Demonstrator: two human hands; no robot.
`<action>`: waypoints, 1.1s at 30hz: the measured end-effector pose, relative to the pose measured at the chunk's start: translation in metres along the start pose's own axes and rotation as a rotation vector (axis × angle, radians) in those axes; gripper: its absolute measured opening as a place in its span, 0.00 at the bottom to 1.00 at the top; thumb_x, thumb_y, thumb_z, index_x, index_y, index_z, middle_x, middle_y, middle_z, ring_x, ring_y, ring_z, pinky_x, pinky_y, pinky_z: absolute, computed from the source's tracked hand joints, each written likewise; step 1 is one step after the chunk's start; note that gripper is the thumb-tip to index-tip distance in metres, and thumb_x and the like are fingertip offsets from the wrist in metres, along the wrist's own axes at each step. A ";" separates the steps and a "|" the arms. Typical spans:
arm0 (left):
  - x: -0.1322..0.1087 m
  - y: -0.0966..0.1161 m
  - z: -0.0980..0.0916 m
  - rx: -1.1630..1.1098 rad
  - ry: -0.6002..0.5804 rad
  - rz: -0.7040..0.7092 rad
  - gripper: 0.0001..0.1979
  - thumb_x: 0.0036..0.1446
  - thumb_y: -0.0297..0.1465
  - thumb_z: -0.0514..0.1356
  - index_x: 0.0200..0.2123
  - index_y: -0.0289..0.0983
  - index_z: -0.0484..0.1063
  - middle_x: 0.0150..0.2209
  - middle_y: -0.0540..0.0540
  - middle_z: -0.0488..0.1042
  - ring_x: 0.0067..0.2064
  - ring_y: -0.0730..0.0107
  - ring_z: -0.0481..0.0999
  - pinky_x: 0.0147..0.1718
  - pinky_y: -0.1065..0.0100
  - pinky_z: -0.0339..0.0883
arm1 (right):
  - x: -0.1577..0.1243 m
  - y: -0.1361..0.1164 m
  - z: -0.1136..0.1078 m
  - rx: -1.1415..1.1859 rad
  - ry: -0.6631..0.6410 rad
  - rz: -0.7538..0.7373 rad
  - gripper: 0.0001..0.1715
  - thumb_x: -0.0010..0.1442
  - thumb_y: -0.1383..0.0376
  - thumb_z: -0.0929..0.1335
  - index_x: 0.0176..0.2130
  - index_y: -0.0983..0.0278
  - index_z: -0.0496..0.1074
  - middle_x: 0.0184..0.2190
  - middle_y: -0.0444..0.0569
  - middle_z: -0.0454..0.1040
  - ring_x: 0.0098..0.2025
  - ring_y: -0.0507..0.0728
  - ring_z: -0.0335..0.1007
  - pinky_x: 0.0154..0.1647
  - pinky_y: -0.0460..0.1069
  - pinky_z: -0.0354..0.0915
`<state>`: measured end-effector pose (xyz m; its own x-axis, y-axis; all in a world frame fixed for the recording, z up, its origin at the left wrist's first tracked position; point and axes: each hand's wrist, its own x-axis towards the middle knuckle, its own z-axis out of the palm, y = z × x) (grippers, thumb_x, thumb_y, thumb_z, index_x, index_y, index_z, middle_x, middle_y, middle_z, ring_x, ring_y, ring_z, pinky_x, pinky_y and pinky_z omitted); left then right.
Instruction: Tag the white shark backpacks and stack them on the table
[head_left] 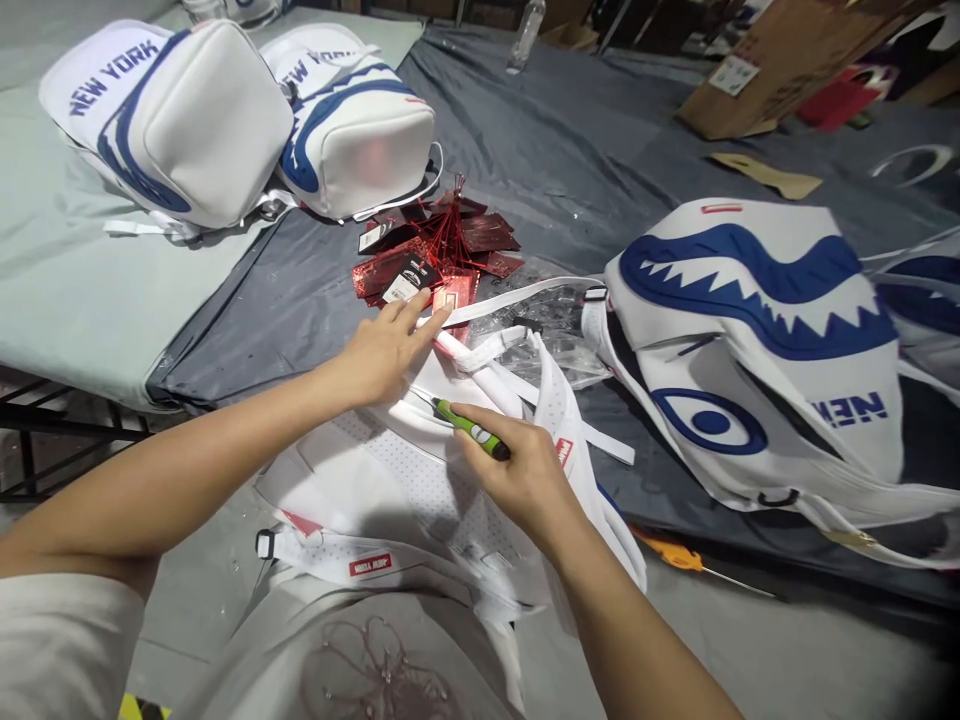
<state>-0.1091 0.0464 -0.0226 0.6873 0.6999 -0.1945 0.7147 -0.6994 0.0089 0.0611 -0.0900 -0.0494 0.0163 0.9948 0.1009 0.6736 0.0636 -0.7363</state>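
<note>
On your lap, white backpack (375,480). Your right hand (525,475) pinches the green tool (472,430), long axis pointing up-left. Your left hand (379,350) (the nearer one), fingers (418,306) spread flat, touches the red tag (450,295) just beyond the backpack.

Left hand: my left hand (386,345) lies flat, fingers stretched, tips touching the red tag (451,296) at the near edge of the tag pile (450,240).
Right hand: my right hand (529,478) grips the green tool (472,430), its tip pointing at the white straps.
Under my hands: the white backpack (405,490), back panel up, straps loose.
Right: the shark-face backpack (757,340) lies on the dark sheet (525,150).
Far left: two New York bags (176,120) stand side by side.
Near edge: the orange tool (675,552).
</note>
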 end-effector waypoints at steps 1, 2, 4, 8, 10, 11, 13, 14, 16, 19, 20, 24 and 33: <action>0.000 -0.001 0.000 -0.006 0.004 -0.002 0.50 0.54 0.27 0.61 0.72 0.41 0.34 0.74 0.35 0.33 0.70 0.46 0.48 0.55 0.53 0.65 | -0.001 0.000 -0.002 -0.002 -0.006 0.007 0.18 0.60 0.65 0.67 0.49 0.60 0.79 0.44 0.48 0.82 0.44 0.60 0.79 0.49 0.53 0.72; -0.001 -0.001 0.001 -0.012 0.010 -0.007 0.49 0.54 0.27 0.61 0.72 0.41 0.35 0.74 0.36 0.33 0.69 0.46 0.49 0.55 0.54 0.66 | 0.000 -0.001 -0.003 -0.002 -0.010 0.010 0.18 0.60 0.65 0.67 0.49 0.60 0.79 0.44 0.48 0.82 0.44 0.60 0.79 0.49 0.53 0.72; -0.001 -0.001 0.002 -0.022 0.027 -0.012 0.48 0.54 0.27 0.61 0.72 0.42 0.38 0.74 0.36 0.34 0.69 0.47 0.51 0.55 0.54 0.66 | 0.001 -0.003 -0.004 0.009 -0.021 0.006 0.18 0.60 0.65 0.66 0.48 0.60 0.79 0.44 0.48 0.82 0.42 0.59 0.79 0.46 0.52 0.73; 0.000 -0.002 0.005 -0.036 0.058 -0.017 0.46 0.54 0.27 0.61 0.71 0.42 0.40 0.74 0.37 0.36 0.68 0.47 0.53 0.54 0.54 0.67 | 0.007 -0.010 -0.005 -0.064 -0.090 0.040 0.18 0.60 0.64 0.67 0.48 0.60 0.80 0.41 0.47 0.83 0.39 0.59 0.79 0.42 0.51 0.72; 0.000 -0.002 0.006 -0.044 0.066 -0.028 0.46 0.54 0.26 0.61 0.71 0.43 0.41 0.74 0.38 0.37 0.67 0.48 0.53 0.53 0.54 0.67 | 0.010 -0.013 -0.004 -0.171 -0.110 0.065 0.18 0.60 0.64 0.67 0.49 0.59 0.79 0.41 0.48 0.82 0.40 0.60 0.79 0.42 0.52 0.72; 0.000 -0.002 0.006 -0.049 0.068 -0.031 0.46 0.54 0.26 0.60 0.71 0.43 0.42 0.74 0.38 0.38 0.67 0.49 0.53 0.53 0.54 0.67 | 0.011 -0.014 -0.003 -0.213 -0.112 0.063 0.18 0.60 0.64 0.67 0.49 0.59 0.79 0.43 0.48 0.82 0.41 0.60 0.79 0.42 0.52 0.72; 0.000 -0.002 0.006 -0.061 0.070 -0.032 0.45 0.54 0.26 0.61 0.71 0.44 0.42 0.74 0.39 0.38 0.67 0.49 0.54 0.54 0.54 0.67 | 0.013 -0.015 0.000 -0.227 -0.117 0.037 0.18 0.61 0.64 0.67 0.50 0.58 0.79 0.44 0.48 0.82 0.42 0.60 0.79 0.43 0.52 0.71; 0.000 -0.002 0.006 -0.066 0.072 -0.032 0.45 0.54 0.26 0.61 0.71 0.44 0.42 0.74 0.39 0.38 0.67 0.49 0.54 0.54 0.54 0.67 | 0.014 -0.016 0.001 -0.206 -0.124 0.028 0.19 0.61 0.64 0.67 0.50 0.58 0.79 0.43 0.48 0.82 0.41 0.59 0.79 0.43 0.51 0.71; -0.001 -0.002 0.006 -0.072 0.073 -0.035 0.45 0.54 0.26 0.61 0.71 0.43 0.43 0.74 0.39 0.38 0.67 0.49 0.54 0.54 0.53 0.67 | 0.016 -0.017 0.002 -0.168 -0.146 0.026 0.19 0.62 0.65 0.67 0.51 0.58 0.78 0.42 0.47 0.82 0.38 0.57 0.79 0.41 0.49 0.71; 0.000 -0.001 0.006 -0.075 0.070 -0.044 0.45 0.54 0.27 0.61 0.71 0.43 0.43 0.74 0.39 0.38 0.67 0.48 0.54 0.54 0.53 0.67 | 0.019 -0.018 0.002 -0.236 -0.173 0.058 0.19 0.61 0.65 0.67 0.51 0.59 0.78 0.43 0.49 0.82 0.40 0.59 0.79 0.42 0.51 0.70; 0.000 -0.002 0.006 -0.073 0.070 -0.043 0.45 0.54 0.27 0.61 0.71 0.44 0.43 0.74 0.39 0.38 0.67 0.48 0.54 0.54 0.53 0.67 | 0.019 -0.019 0.002 -0.264 -0.181 0.075 0.19 0.61 0.65 0.67 0.50 0.60 0.79 0.43 0.49 0.82 0.41 0.60 0.79 0.42 0.52 0.70; -0.001 -0.004 0.006 -0.060 0.089 -0.016 0.46 0.53 0.27 0.62 0.71 0.43 0.44 0.74 0.40 0.39 0.66 0.49 0.56 0.54 0.54 0.68 | 0.018 -0.026 0.002 -0.182 -0.177 0.099 0.18 0.60 0.66 0.67 0.50 0.60 0.78 0.44 0.49 0.82 0.42 0.60 0.79 0.45 0.53 0.71; -0.007 -0.011 0.015 -0.037 0.250 0.027 0.38 0.59 0.39 0.62 0.69 0.42 0.53 0.71 0.41 0.51 0.64 0.46 0.61 0.52 0.51 0.70 | 0.005 0.008 -0.093 0.094 0.758 -0.095 0.11 0.60 0.71 0.64 0.43 0.61 0.72 0.41 0.48 0.81 0.46 0.57 0.78 0.52 0.55 0.71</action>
<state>-0.1238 0.0466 -0.0362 0.7137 0.6983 0.0548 0.6967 -0.7158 0.0477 0.1354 -0.0915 0.0078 0.4862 0.6602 0.5725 0.6325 0.1861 -0.7519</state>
